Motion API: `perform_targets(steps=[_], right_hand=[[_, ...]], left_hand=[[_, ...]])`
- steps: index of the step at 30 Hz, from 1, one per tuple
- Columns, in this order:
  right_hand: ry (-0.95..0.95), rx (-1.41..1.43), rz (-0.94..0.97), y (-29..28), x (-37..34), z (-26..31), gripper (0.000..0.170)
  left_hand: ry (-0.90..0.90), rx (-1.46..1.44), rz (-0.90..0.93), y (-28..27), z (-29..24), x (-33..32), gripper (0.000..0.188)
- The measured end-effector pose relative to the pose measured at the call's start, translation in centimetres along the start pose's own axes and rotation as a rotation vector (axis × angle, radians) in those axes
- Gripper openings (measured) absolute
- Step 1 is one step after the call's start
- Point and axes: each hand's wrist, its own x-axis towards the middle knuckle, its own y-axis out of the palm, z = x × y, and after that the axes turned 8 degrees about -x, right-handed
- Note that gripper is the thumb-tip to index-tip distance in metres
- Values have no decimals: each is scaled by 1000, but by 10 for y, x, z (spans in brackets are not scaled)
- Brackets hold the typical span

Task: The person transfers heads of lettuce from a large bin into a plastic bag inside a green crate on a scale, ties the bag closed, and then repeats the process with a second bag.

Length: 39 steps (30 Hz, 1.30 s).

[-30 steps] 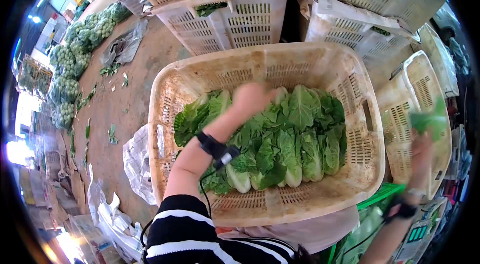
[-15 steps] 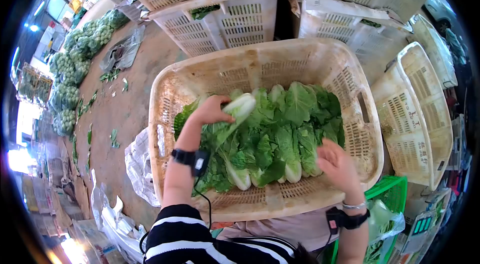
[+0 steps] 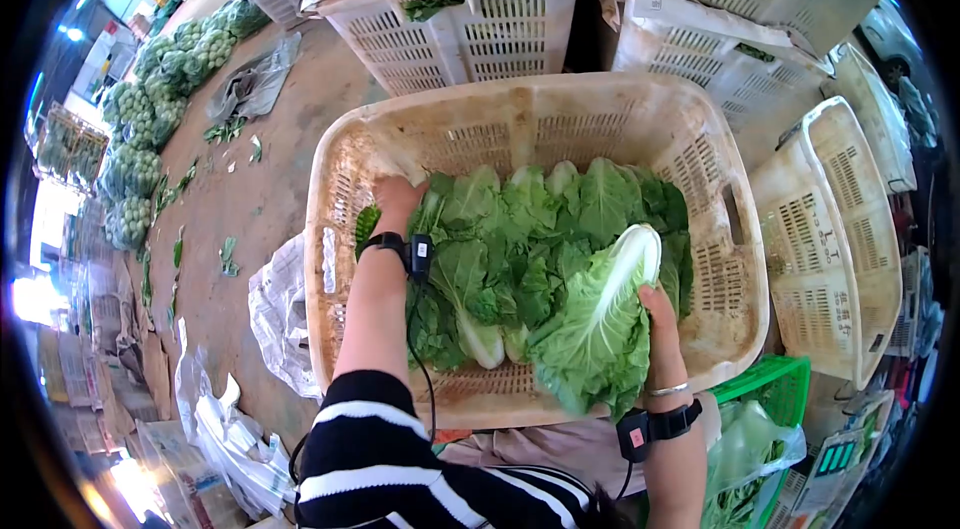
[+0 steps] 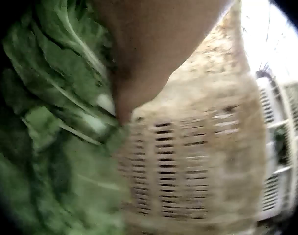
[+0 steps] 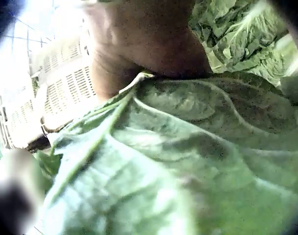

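Observation:
My right hand [image 3: 662, 324] holds a leafy Chinese cabbage [image 3: 600, 324] at the front right of the big crate, its white base pointing up and away. The thumb lies along the stalk side, and the leaves hang over the crate's near rim. In the right wrist view, a broad veined leaf [image 5: 154, 161] covers most of that hand's fingers. My left hand [image 3: 398, 201] reaches down at the crate's left end, between packed cabbages [image 3: 470, 204] and the wall. Its fingers are hidden, so I cannot tell whether they grip anything.
The stained cream crate [image 3: 540, 416] stands against my lap, with cabbages in rows. White crates [image 3: 450, 39] are stacked behind it, and another crate [image 3: 815, 259] stands at the right. A green basket [image 3: 790, 384] with plastic bags is by my right arm. Bagged round vegetables [image 3: 140, 129] line the floor.
My left hand, which held a cabbage over the left side, has moved down to the crate's left end. My right hand, empty half a second ago, has picked up a cabbage from the front right.

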Motion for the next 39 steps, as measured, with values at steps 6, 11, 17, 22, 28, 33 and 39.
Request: perform_targets(steps=[6, 11, 17, 22, 28, 33, 39], right_hand=[[60, -143, -36, -7, -5, 8, 55], [-68, -226, 68, 8, -5, 14, 60], [-34, 8, 107, -2, -37, 17, 90], [-38, 60, 112, -27, -39, 14, 83], [58, 131, 101, -17, -32, 26, 82], [42, 123, 110, -25, -25, 28, 81], [37, 144, 116, -28, -25, 29, 80]], left_hand=[[177, -418, 233, -16, 27, 6, 74], [509, -954, 529, -158, -64, -99, 59], [688, -1676, 882, -140, -215, -223, 56], [985, -1156, -152, -126, -232, -226, 47], [217, -760, 185, -53, -88, -37, 41], [161, -148, 248, 48, 7, 11, 79], [219, -346, 158, 20, 1, -8, 89]])
